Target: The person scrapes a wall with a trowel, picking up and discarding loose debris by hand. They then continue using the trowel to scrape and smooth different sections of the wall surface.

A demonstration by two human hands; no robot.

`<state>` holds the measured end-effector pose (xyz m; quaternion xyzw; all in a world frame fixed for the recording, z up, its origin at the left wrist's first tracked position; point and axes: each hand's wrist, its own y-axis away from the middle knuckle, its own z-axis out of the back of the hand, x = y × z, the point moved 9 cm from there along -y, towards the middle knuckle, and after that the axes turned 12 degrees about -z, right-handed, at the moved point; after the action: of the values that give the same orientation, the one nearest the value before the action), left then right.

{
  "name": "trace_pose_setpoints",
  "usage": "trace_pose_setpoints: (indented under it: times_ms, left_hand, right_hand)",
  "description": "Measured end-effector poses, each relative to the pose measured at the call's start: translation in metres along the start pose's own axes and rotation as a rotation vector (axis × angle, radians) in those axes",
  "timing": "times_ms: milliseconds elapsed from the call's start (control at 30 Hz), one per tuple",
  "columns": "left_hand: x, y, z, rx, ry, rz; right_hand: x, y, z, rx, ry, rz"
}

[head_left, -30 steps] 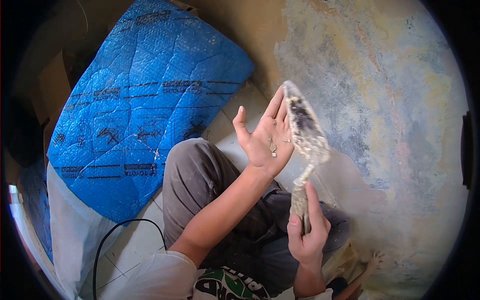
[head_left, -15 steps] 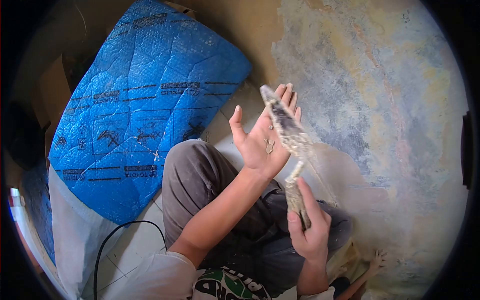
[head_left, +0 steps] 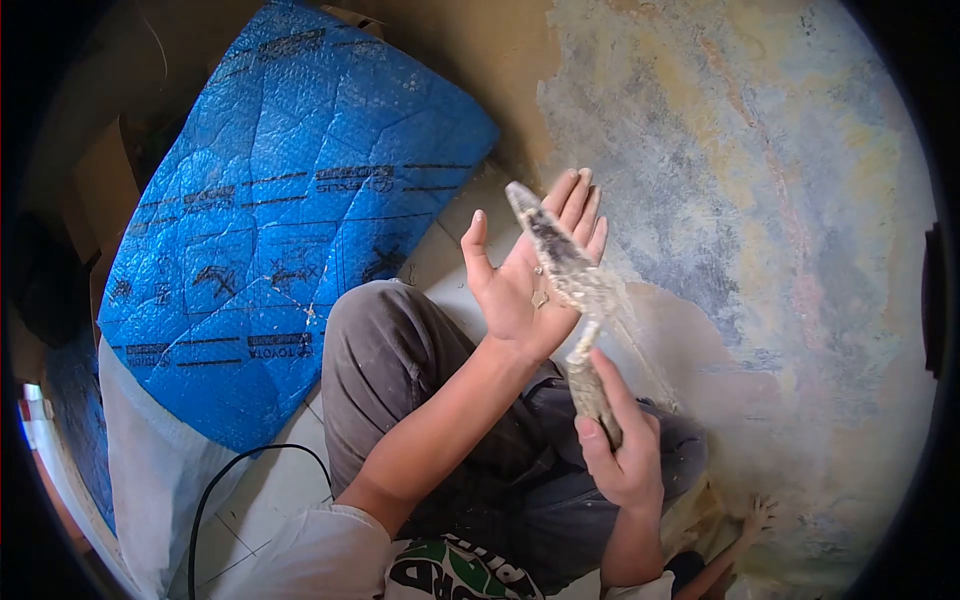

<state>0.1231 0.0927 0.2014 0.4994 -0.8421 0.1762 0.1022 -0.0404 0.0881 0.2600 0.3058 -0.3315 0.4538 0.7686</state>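
Observation:
My left hand [head_left: 525, 275] is palm up with its fingers stretched out and the thumb apart. Several small pale chips [head_left: 540, 298] lie on its palm. A worn pointed trowel [head_left: 560, 262], crusted with dried plaster, passes over this palm, its tip near the fingers. Its cranked neck leads down to a dirty handle, which my right hand [head_left: 625, 455] grips with the forefinger stretched along it.
A blue printed padded sheet [head_left: 300, 200] stands on the left. On the right rises a patchy wall [head_left: 700, 200] with peeled paint. Another person's hand [head_left: 757, 518] is by the wall, lower right. A black cable [head_left: 210, 480] curves over the tiled floor [head_left: 270, 490].
The trowel's blade has shifted slightly to the left over my left palm. My left hand stays nearly in place, and the chips on it now show partly behind the blade.

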Motion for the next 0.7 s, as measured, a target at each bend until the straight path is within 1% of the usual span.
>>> trace_pose_setpoints:
  times_ms: [67, 133, 200, 267, 300, 333, 400, 467, 533, 567, 667, 700]
  left_hand:
    - [-0.003, 0.0, 0.003, -0.022, -0.015, -0.003]
    - [-0.003, -0.001, 0.008, -0.044, -0.017, -0.01]
    - [-0.002, -0.001, 0.008, -0.041, -0.011, -0.002]
    - [0.002, 0.001, 0.0, -0.009, 0.01, 0.004]
    - [0.0, 0.0, 0.01, -0.047, -0.09, -0.012]
    - [0.0, -0.002, 0.015, -0.04, -0.089, -0.013]
    - [0.006, 0.001, 0.024, -0.033, -0.133, 0.025]
    - [0.006, 0.001, 0.027, -0.059, -0.075, 0.024]
    - [0.005, 0.001, 0.022, -0.093, 0.048, 0.02]
    - [0.003, 0.001, 0.02, -0.098, -0.052, 0.02]
    - [0.002, -0.001, 0.016, -0.068, -0.063, 0.02]
    - [0.002, -0.001, 0.016, -0.022, -0.097, 0.012]
  right_hand:
    - [-0.006, 0.01, 0.005, -0.021, -0.031, 0.029]
    - [-0.009, 0.024, 0.015, -0.137, -0.068, 0.142]
    - [-0.006, 0.019, 0.012, -0.131, -0.062, 0.157]
    - [-0.008, -0.005, -0.016, 0.117, 0.05, -0.003]
    - [-0.013, -0.006, -0.023, 0.16, 0.064, 0.04]
    - [-0.014, -0.007, -0.021, 0.159, 0.067, 0.046]
    - [-0.011, -0.005, -0.016, 0.136, -0.035, 0.009]
    - [-0.01, -0.001, -0.01, 0.096, -0.019, 0.025]
    - [-0.014, 0.013, 0.003, 0.009, -0.091, 0.071]
    - [-0.013, 0.019, 0.009, -0.031, -0.064, 0.148]
    - [-0.024, 0.022, 0.009, -0.026, -0.047, 0.18]
    - [-0.011, 0.01, 0.005, 0.002, 0.03, 0.175]
